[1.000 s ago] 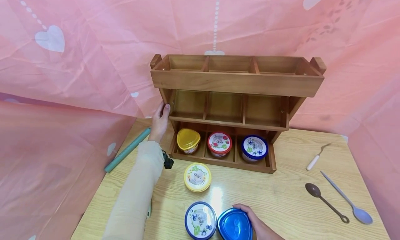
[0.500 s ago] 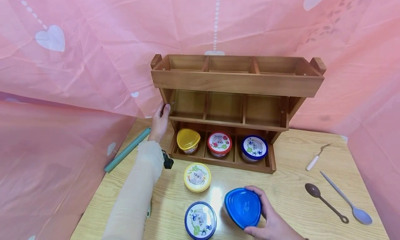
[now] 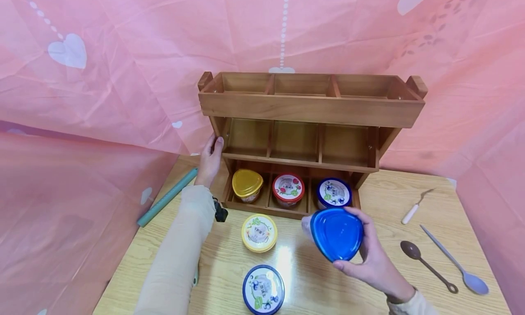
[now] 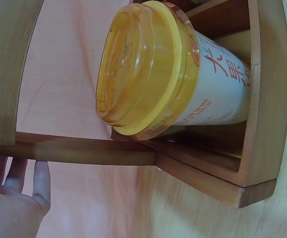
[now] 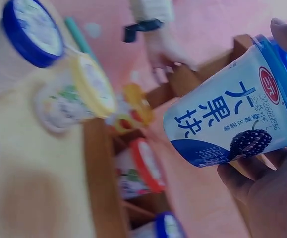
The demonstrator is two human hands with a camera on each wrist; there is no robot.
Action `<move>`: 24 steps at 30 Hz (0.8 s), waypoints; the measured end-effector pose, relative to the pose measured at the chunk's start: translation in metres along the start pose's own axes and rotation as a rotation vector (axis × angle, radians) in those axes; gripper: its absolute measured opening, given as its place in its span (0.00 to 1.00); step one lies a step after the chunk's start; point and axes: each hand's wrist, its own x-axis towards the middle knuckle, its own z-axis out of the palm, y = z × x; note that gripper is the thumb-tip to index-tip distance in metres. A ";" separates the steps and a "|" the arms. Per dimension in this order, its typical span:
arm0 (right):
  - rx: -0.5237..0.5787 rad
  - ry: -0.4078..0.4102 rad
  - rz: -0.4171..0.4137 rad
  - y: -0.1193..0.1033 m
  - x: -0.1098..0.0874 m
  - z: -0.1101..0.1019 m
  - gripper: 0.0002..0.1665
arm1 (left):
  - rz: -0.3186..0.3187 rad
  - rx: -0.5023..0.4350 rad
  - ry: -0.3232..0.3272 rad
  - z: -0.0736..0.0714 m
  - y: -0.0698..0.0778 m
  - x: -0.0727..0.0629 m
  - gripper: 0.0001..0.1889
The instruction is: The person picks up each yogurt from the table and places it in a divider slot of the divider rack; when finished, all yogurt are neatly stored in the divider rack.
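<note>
We find the right hand point(image 3: 375, 258) gripping the blue-lidded cup point(image 3: 337, 235), thumb and fingers set about its sides. The cup is tilted, held above the tabletop point(image 3: 328, 290) before the right end of the wooden rack point(image 3: 311, 110). We note the left hand point(image 3: 210, 162) with fingers extended, resting against the rack's left upright.

The rack's bottom tier carries, one per compartment from left, the yellow-lidded cup point(image 3: 247, 183), red-rimmed cup point(image 3: 288, 188) and blue-rimmed cup point(image 3: 334, 192). Before it we record the yellow-rimmed tub point(image 3: 259, 233) and, nearer the wearer, the navy-rimmed tub point(image 3: 263, 290). The brown spoon point(image 3: 411, 249) and grey spoon point(image 3: 475, 282) lie at right.
</note>
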 end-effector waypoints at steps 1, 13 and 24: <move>0.005 0.015 -0.013 -0.002 0.004 -0.003 0.66 | -0.003 0.000 0.001 0.000 0.000 0.000 0.32; 0.091 0.138 -0.112 -0.025 0.052 -0.032 0.65 | -0.059 -0.003 -0.050 -0.004 0.037 -0.018 0.30; 0.052 0.268 -0.043 -0.036 0.089 -0.054 0.61 | -0.042 -0.008 -0.027 -0.001 0.003 -0.001 0.31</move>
